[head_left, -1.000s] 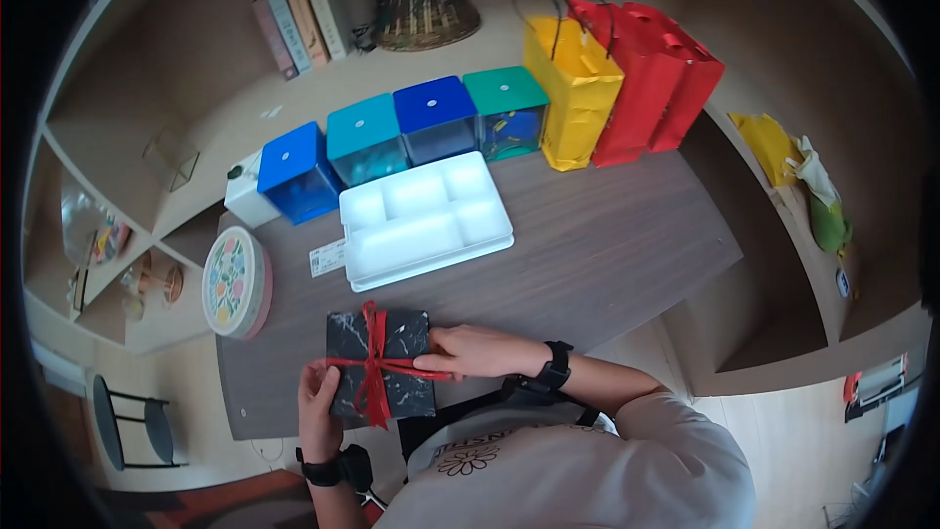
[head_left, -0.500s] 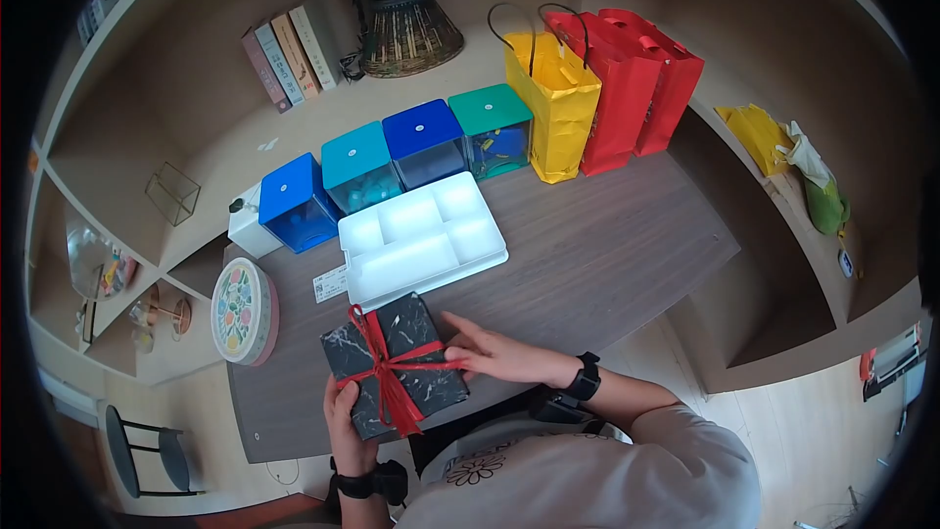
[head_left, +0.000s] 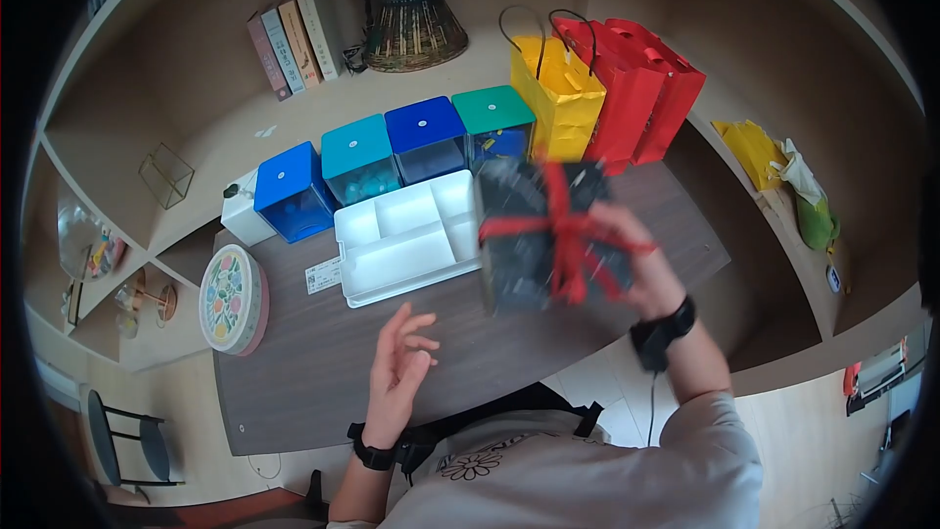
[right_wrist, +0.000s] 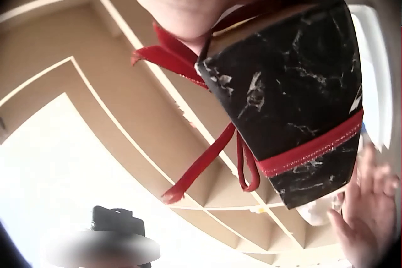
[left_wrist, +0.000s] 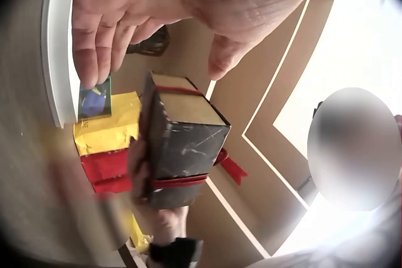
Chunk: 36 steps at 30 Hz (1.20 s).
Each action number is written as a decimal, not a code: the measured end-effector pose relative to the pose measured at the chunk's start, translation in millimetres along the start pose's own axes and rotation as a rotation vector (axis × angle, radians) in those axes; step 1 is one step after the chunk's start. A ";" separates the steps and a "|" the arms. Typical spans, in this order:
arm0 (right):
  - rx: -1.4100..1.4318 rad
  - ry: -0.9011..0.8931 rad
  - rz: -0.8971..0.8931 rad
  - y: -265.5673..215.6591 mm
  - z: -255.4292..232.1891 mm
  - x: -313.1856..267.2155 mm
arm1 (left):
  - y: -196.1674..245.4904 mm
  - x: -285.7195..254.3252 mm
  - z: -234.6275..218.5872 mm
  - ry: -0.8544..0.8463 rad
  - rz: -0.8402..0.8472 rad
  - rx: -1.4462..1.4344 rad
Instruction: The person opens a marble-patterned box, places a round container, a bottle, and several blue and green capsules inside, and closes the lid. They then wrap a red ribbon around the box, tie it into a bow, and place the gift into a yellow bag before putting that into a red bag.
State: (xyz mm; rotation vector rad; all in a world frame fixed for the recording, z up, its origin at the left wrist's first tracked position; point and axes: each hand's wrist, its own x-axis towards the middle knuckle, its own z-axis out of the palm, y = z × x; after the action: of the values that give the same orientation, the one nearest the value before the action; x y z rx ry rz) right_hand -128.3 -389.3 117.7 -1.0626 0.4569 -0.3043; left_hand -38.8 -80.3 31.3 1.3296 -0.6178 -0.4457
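Note:
My right hand [head_left: 646, 274] grips the right side of a black marbled gift box [head_left: 511, 272] tied with a red ribbon [head_left: 560, 211]. It is held up over the right part of the table and looks blurred in the head view. Seen from the left wrist, the box [left_wrist: 188, 152] shows pale side walls between dark covers. In the right wrist view the thumb lies along the box's edge beside the loose ribbon ends [right_wrist: 201, 164]. My left hand [head_left: 397, 382], fingers loosely extended and holding nothing, hovers before the white compartment tray [head_left: 401, 269], apart from the box.
Blue, teal and green lidded bins [head_left: 360, 157] line the table's back. A yellow paper bag [head_left: 568, 103] and red paper bags [head_left: 627, 88] stand at the back right. A round floral tin [head_left: 230, 299] sits left on the dark table [head_left: 470, 353]. Shelves surround it.
Both hands were on the gift box near the table's front edge. The left hand has let go. Gripped by the right hand, the box has moved up and right, past the tray's right side.

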 end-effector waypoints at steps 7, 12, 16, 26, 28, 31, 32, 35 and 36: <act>-0.622 -0.032 -0.538 -150.9 -10.3 67.8 | 10.4 18.1 -16.8 -0.007 0.018 0.281; -0.465 0.043 -0.378 -187.4 -7.6 117.5 | 35.9 132.5 16.1 -0.217 0.164 0.328; -0.209 -0.034 -0.322 -177.7 -9.3 145.9 | 22.1 256.9 76.1 -0.215 0.500 0.502; -0.170 0.140 -0.763 -152.7 -10.6 173.5 | -11.5 366.7 137.9 -0.131 0.417 0.627; -0.408 0.241 -0.896 -151.5 -13.1 177.8 | -8.9 355.4 139.8 -0.138 0.362 0.530; -0.906 0.367 -1.083 -147.5 -15.4 189.6 | -9.0 352.5 142.8 -0.142 0.301 0.549; -1.122 0.461 -1.103 -144.8 -13.3 194.5 | -10.4 350.9 145.8 -0.136 0.335 0.566; -1.522 0.492 -0.910 -142.8 18.5 192.0 | -14.9 350.7 155.3 -0.126 0.418 0.590; -1.615 0.478 -0.837 -140.9 29.0 195.0 | -14.7 349.5 157.3 -0.124 0.425 0.581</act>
State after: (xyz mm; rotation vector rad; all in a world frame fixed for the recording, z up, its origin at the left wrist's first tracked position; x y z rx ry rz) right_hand 52.1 -519.8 213.3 -2.7992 0.6598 -1.0236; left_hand 126.8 -420.9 91.8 1.6640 -1.1644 0.0099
